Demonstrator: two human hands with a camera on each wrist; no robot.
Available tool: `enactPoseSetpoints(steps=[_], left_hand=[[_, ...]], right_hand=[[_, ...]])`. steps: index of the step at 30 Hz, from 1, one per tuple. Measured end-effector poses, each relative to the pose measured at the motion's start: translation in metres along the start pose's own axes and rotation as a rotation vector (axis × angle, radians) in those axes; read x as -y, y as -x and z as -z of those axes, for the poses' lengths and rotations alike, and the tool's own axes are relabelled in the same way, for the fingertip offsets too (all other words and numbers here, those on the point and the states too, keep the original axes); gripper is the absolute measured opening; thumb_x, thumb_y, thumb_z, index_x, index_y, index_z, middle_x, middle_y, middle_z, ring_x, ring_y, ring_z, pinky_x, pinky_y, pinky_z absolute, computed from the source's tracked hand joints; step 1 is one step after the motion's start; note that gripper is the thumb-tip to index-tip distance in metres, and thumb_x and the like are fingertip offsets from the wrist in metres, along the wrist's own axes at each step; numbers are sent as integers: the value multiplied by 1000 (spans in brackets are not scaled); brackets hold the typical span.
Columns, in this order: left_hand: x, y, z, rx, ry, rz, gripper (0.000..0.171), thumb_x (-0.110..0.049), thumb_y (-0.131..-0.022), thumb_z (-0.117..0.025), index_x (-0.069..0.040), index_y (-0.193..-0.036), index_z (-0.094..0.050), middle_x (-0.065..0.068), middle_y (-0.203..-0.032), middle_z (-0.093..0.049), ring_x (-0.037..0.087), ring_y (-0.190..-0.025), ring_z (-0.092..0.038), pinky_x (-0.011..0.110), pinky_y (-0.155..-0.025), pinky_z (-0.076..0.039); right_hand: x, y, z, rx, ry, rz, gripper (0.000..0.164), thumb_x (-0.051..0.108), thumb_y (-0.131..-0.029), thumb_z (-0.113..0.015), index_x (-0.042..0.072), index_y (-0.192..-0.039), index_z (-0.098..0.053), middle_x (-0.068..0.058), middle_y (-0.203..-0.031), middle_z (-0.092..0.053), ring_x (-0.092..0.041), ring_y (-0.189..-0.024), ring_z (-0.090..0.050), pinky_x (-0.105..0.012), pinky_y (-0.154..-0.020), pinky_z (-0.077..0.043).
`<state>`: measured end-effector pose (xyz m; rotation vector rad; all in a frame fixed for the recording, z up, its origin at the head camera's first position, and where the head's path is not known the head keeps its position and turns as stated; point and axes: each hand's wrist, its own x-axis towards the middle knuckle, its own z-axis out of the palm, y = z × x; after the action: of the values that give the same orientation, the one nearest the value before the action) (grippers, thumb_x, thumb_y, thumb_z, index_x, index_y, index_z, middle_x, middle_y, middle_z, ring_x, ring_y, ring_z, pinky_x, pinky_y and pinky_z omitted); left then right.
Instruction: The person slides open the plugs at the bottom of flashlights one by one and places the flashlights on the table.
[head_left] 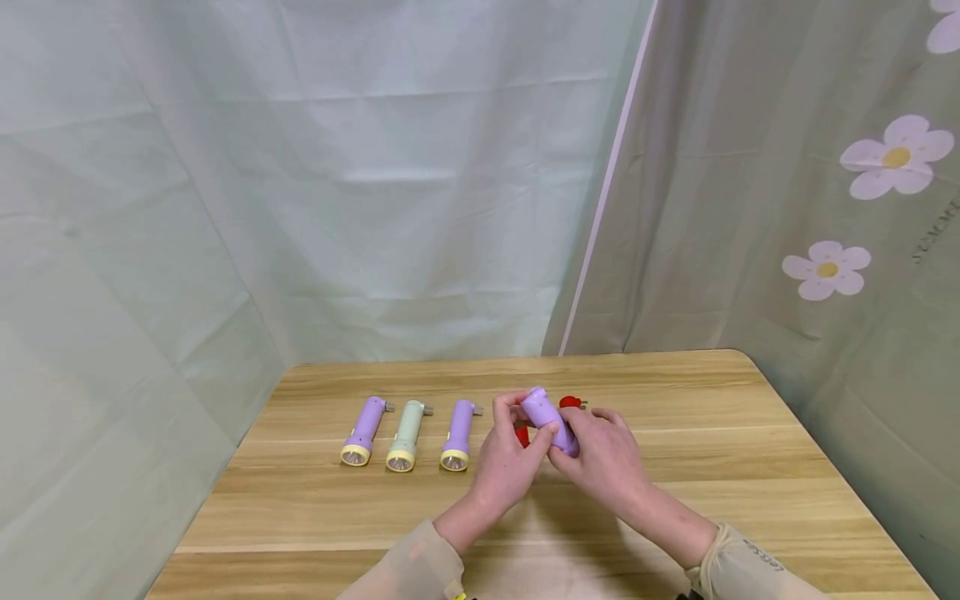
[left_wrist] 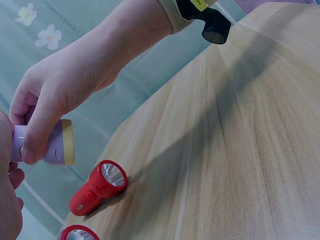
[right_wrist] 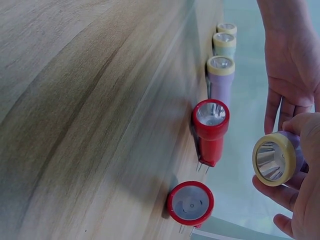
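Observation:
Both hands hold a purple flashlight (head_left: 550,421) above the table. My left hand (head_left: 508,462) grips it from the left, its thumb on the body. From the right, my right hand (head_left: 609,458) grips it nearer the lamp end. In the right wrist view, the flashlight's cream rim and reflector (right_wrist: 272,160) show. The left wrist view shows the right thumb across the purple body, by the cream rim (left_wrist: 68,142). Beneath the hands lie two red flashlights, one lens-up red flashlight (right_wrist: 211,127) and another red flashlight (right_wrist: 191,201), both mostly hidden in the head view.
Left of the hands, a purple flashlight (head_left: 365,429), a pale green flashlight (head_left: 407,433) and another purple flashlight (head_left: 458,433) lie in a row, lamps toward me, plug prongs showing. The wooden table (head_left: 315,517) ends at a hanging curtain (head_left: 420,208) behind and beside it.

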<state>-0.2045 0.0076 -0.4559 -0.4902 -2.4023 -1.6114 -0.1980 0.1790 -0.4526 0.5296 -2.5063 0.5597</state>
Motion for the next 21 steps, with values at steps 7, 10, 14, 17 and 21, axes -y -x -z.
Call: enactPoseSetpoints(steps=[7,10,14,17,21], left_hand=[[3,0,-1,-1,16,2,59,-44,-98,-67,-22,-142,-35,-1,-109,-65,14,-84,-56,26,-58,-41],[5,0,-2,-3,20,8,61,-46,-98,-67,-21,-143,-35,-2,-110,-66,14,-87,-58,26,-61,-42],[7,0,-3,-10,21,21,61,-47,-97,-67,-23,-144,-36,-4,-111,-66,12,-91,-60,27,-65,-45],[8,0,-3,-16,37,42,62,-47,-96,-69,-24,-144,-36,-5,-112,-66,11,-95,-62,27,-69,-48],[8,0,-4,-27,86,72,60,-45,-96,-69,-26,-143,-37,-4,-112,-65,11,-99,-63,29,-74,-52]], right_hand=[[0,-1,0,-7,25,13,26,28,-81,-81,17,-96,-61,12,-72,-56,-7,-58,-50,-52,-98,-45],[0,-1,1,-6,39,18,25,29,-82,-79,17,-95,-61,11,-72,-56,-8,-58,-51,-50,-97,-45],[-1,-2,2,-4,58,28,25,30,-83,-78,17,-96,-61,10,-72,-57,-8,-58,-51,-49,-96,-45],[-1,-2,2,0,79,38,24,30,-84,-77,17,-96,-61,9,-74,-59,-9,-59,-52,-49,-96,-45],[-2,-3,2,1,106,61,27,33,-84,-78,16,-98,-61,8,-78,-62,-12,-62,-57,-50,-96,-45]])
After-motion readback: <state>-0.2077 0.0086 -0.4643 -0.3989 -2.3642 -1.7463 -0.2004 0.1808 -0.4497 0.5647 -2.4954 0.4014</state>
